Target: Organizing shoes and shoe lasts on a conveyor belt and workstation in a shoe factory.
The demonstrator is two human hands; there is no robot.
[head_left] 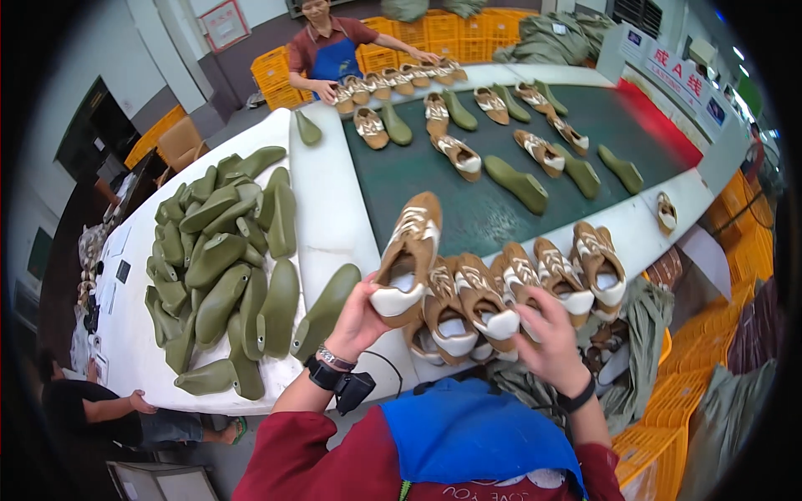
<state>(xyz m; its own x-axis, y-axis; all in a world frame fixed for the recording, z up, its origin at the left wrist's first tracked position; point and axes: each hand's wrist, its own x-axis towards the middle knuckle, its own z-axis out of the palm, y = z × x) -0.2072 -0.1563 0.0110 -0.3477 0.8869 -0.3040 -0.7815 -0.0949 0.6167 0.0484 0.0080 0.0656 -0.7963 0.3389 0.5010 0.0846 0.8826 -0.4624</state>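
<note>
far left: a pile of green lasts (pixel 219 263) heaped on the white counter (pixel 311 242) – hard, smooth-looking, probably slick. one more last (pixel 328 306) lies apart from the pile, beside the left hand.

beyond, on the far side: a co-worker (pixel 336 57), both hands at a line of shoes.

left hand (pixel 357 321): closed round the heel of a tan-and-white shoe (pixel 411 238), raised above the counter's near edge, toe pointing up and away, laces done, opening toward the wearer. judged light; upper likely soft and apt to crease, heel and sole stiffer. best hold – the heel, as here, or the sole edges; pinching the collar could bend it.

behind it, the green belt (pixel 468 209), with lasts and more shoes spread over it.

right of the held shoe: a tight row of shoes (pixel 520 269), heels toward the wearer.

right hand (pixel 553 341): fingers bent at the heels mid-row; cannot tell whether it grips one.

far right: yellow crates (pixel 642 447) below.
</note>
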